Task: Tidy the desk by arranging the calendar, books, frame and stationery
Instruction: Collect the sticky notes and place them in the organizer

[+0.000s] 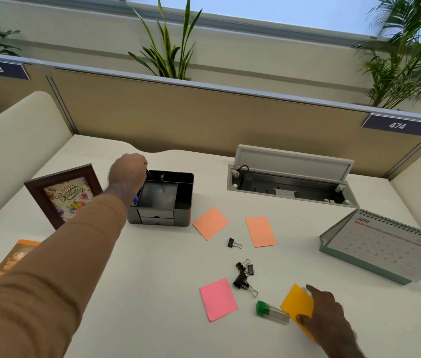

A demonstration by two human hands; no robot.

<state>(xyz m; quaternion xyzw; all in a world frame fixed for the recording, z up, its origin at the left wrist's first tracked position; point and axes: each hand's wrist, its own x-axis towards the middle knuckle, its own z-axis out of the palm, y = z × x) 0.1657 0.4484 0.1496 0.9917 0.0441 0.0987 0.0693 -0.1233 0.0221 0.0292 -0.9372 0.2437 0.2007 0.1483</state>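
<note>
Left hand over the organizer, right hand on a yellow note.

The left hand (128,174) hangs above the back left corner of the black organizer (161,198), fingers curled together and pinching something thin and metallic; what it is cannot be told. The right hand (329,319) lies flat on the yellow note (298,304), fingers slightly spread, thumb at its near edge. The frame (66,193) stands left of the organizer, the calendar (385,244) at the right, and clips (244,276) between the notes.
</note>
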